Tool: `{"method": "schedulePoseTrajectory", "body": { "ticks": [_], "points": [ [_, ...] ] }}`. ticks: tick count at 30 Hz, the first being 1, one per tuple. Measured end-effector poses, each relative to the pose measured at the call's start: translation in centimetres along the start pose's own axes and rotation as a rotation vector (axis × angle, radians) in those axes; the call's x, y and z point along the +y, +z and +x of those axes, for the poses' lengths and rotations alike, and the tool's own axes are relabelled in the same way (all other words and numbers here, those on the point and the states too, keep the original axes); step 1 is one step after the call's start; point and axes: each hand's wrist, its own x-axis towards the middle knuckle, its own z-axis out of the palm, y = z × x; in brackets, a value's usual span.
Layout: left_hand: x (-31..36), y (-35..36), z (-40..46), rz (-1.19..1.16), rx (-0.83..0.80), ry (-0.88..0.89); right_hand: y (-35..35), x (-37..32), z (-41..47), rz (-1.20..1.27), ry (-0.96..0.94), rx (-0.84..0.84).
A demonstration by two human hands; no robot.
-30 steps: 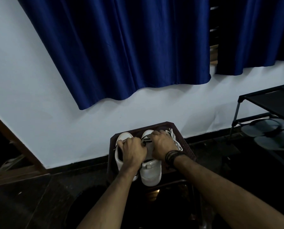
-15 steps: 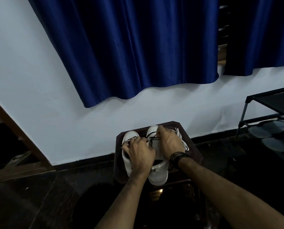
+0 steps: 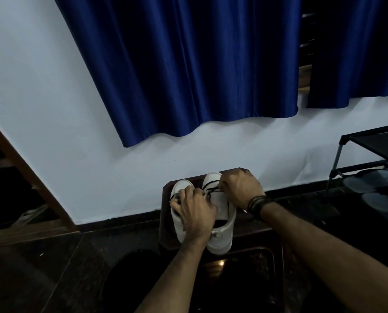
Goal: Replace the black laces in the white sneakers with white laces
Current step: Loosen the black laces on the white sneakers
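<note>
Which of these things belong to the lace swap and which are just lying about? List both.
Part of the job:
left hand
right hand
right-side white sneaker
left-side white sneaker
black lace, held by both hands
dark stool under the sneakers

Just lying about:
blue curtain
black shoe rack
grey sandals on its lower shelf

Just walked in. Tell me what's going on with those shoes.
A person is working on a pair of white sneakers that sits on a small dark stool by the wall. Both hands are on the shoe on the person's right: the left hand and the right hand each pinch the black lace near the toe end. The black lace is still threaded there; no white lace is visible now.
</note>
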Motion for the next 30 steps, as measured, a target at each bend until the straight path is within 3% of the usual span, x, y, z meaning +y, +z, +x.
{"method": "schedulePoseTrajectory", "body": {
  "ticks": [3,5,7,10,11,13,15,17,19,22,24,27,30],
  "points": [
    [0.1,-0.2,-0.1,0.003,-0.003,-0.001,0.7,0.7,0.0,0.647,0.413,0.150],
    [0.1,-0.2,-0.1,0.009,-0.006,0.000,0.7,1.3,0.2,1.120,0.553,0.130],
    [0.1,-0.2,-0.1,0.007,-0.013,-0.003,0.1,1.9,0.0,1.129,0.482,-0.024],
    [0.0,0.0,0.0,0.013,-0.012,-0.011,-0.8,2.2,-0.2,0.635,0.199,-0.337],
    [-0.1,0.0,0.1,0.016,-0.014,-0.013,-0.8,2.3,-0.1,0.658,0.126,-0.376],
    [-0.1,0.0,0.1,0.030,-0.027,-0.012,-1.2,2.4,-0.1,1.060,0.134,-0.293],
    [0.1,0.0,0.0,0.033,-0.030,-0.010,-2.0,2.9,-0.1,1.511,0.264,-0.094],
    [0.1,0.0,0.0,0.030,-0.017,-0.013,-2.3,3.2,-0.2,1.781,0.410,-0.009],
    [0.1,0.1,0.0,0.021,0.002,-0.013,-2.2,3.2,-0.7,1.694,0.527,0.007],
    [0.0,0.1,0.0,0.015,0.012,-0.013,-1.2,3.4,-1.4,0.857,0.538,-0.187],
    [0.0,0.2,0.0,0.028,0.003,-0.005,-0.2,3.2,-1.6,0.399,0.447,-0.168],
    [0.0,0.2,-0.1,0.033,0.014,0.015,-0.3,1.9,-1.8,0.317,0.263,0.106],
    [-0.1,0.3,-0.3,0.033,0.042,0.036,-0.9,-0.5,-1.3,0.237,-0.052,0.082]
  ]
}}
